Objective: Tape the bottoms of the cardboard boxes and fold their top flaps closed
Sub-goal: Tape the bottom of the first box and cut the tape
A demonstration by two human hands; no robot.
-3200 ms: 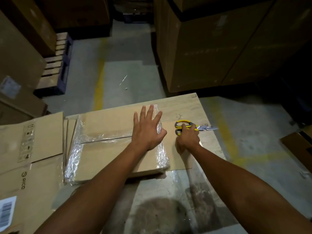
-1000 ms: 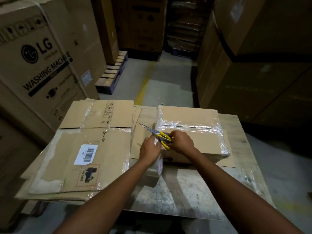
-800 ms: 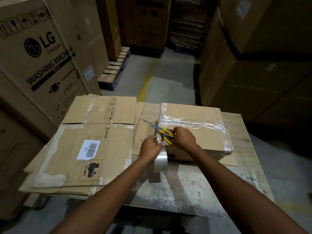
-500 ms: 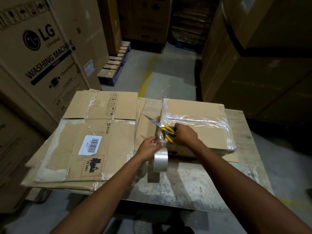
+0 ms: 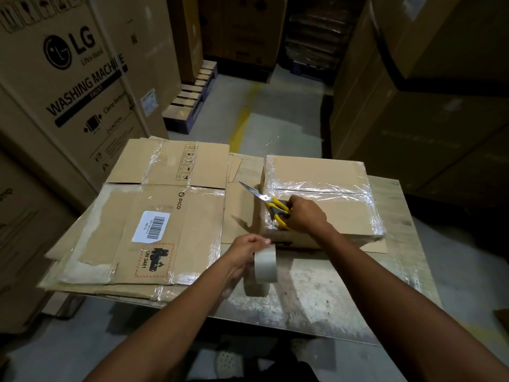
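Observation:
A cardboard box (image 5: 338,216) with clear tape across its upward face lies on the right half of the wooden table (image 5: 325,293). My right hand (image 5: 304,215) rests on the box's near left corner and grips yellow-handled scissors (image 5: 271,204), blades pointing up-left. My left hand (image 5: 245,248) holds a roll of clear tape (image 5: 265,264) just in front of the box's left corner, above the table. A stack of flattened cardboard boxes (image 5: 154,216) with a barcode label lies on the table's left half.
Large cartons stand around: an LG washing machine carton (image 5: 71,78) at left and stacked brown cartons (image 5: 418,92) at right. A wooden pallet (image 5: 190,100) lies on the floor beyond. A yellow floor line (image 5: 242,119) runs down the aisle.
The tape roll in my left hand has dropped and drawn toward me, away from the box corner. My right hand with the scissors stays at the corner. Earlier, the scissors lay right of the box.

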